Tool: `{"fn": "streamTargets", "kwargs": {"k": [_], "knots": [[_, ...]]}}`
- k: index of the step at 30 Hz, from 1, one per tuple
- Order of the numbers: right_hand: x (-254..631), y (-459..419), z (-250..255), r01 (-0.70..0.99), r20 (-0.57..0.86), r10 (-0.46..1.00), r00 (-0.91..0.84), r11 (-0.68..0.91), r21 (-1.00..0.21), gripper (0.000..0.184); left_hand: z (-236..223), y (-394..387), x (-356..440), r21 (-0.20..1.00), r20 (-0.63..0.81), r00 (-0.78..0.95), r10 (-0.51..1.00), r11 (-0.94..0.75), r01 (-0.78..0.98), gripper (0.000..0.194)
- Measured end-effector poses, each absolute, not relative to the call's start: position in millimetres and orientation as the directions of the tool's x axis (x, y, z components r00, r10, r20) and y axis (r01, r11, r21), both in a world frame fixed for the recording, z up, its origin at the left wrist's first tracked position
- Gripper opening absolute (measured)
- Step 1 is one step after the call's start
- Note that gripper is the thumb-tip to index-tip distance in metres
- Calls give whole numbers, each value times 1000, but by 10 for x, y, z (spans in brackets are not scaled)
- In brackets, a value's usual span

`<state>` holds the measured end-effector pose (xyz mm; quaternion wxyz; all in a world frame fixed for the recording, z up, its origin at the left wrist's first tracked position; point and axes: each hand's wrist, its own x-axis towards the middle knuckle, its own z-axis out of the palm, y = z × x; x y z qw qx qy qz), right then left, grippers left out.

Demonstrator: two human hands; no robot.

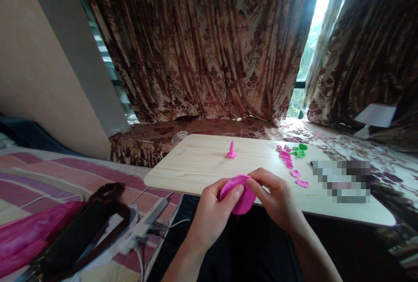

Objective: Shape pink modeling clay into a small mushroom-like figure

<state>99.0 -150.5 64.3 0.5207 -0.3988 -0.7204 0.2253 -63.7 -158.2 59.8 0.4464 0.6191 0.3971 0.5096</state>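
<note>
Between my two hands is a flat, roundish pink sheet of modelling clay (243, 201), held just over the near edge of the table. My left hand (214, 205) grips its left side, the thumb pressed flat on its face. With thumb and fingers, my right hand (274, 192) pinches the upper right rim. Beyond them a pink clay cone on a round base (231, 151) stands upright on the table. To its right lie several pink clay petal-like pieces (285, 157) and green clay pieces (299, 151).
The pale wooden table (196, 164) has a blurred-out object (341, 181) at its right. A clear container (181, 136) stands behind its left corner. On the bed at left are a dark bag (75, 229) and a white power strip (146, 221). A white lamp (375, 116) stands far right.
</note>
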Motion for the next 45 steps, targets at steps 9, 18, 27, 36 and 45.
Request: {"fn": "streamTargets", "kwargs": {"k": [9, 18, 27, 36, 45], "knots": [[916, -1506, 696, 341, 624, 767, -147, 632, -696, 16, 616, -1588, -655, 953, 268, 211, 940, -290, 83, 23], [978, -1509, 592, 319, 539, 836, -107, 542, -777, 14, 564, -1576, -656, 974, 228, 158, 961, -227, -22, 29], [948, -1534, 669, 337, 559, 819, -125, 566, -753, 18, 590, -1563, -657, 964, 260, 75, 963, -263, 29, 28], [982, -1512, 643, 304, 517, 850, -97, 520, -798, 22, 567, -1571, -639, 970, 237, 121, 964, -242, 26, 28], [957, -1524, 632, 324, 529, 844, -87, 526, -786, 24, 525, -1574, -632, 973, 218, 141, 966, -226, 41, 24]]}}
